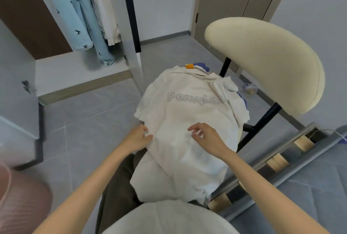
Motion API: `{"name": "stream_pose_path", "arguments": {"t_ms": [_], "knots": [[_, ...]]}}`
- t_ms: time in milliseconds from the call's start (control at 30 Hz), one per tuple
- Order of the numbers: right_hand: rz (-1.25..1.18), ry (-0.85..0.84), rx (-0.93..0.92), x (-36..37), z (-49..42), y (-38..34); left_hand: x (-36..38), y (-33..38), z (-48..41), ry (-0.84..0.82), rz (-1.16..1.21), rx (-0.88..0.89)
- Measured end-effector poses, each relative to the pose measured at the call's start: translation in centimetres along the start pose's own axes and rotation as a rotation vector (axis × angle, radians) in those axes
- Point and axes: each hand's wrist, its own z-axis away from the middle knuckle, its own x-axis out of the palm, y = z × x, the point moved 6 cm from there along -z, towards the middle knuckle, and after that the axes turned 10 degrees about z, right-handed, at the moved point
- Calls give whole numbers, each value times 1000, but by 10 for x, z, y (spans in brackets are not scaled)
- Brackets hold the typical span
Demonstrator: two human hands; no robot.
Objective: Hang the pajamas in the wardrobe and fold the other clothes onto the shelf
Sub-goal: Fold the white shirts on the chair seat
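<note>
Shirt (184,106) is lying across chair (262,61); left hand (139,138) is touching its left edge, fingers relaxed; right hand (206,138) is hovering above, loosely curled, gripping nothing.

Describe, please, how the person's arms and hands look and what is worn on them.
The left hand and right hand are ungloved, and no ring, watch or bracelet shows on either. No sleeve is in view anywhere between the wrists and the picture's lower edge.
</note>
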Motion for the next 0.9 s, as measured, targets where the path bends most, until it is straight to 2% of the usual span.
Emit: {"name": "stream_pose_path", "arguments": {"t_ms": [167, 233, 333, 433, 500, 600, 733, 800, 900], "knots": [[-78, -54, -40, 13, 26, -15, 22, -16, 42, -140, 31, -32], [-83, -101, -74, 19, 35, -23, 26, -19, 55, -169, -58, -35], [-68, -186, -148, 28, 47, -36, 25, -22, 67, -147, -151, -7], [-61, -221, -195, 31, 57, -45, 17, -9, 76, -62, -100, 67], [-106, -194, -226, 27, 63, -53, 5, 4, 80, -31, 106, 91], [-239, -118, -241, 12, 70, -66, -13, 27, 93, -104, 515, 38], [-352, -4, -298, -9, 84, -89, -27, 50, 104, -132, 706, 31], [-379, 2, -332, -12, 92, -98, -29, 56, 108, -133, 830, 19], [-212, -21, -349, -4, 97, -102, -31, 62, 114, -120, 1050, -8]]}}
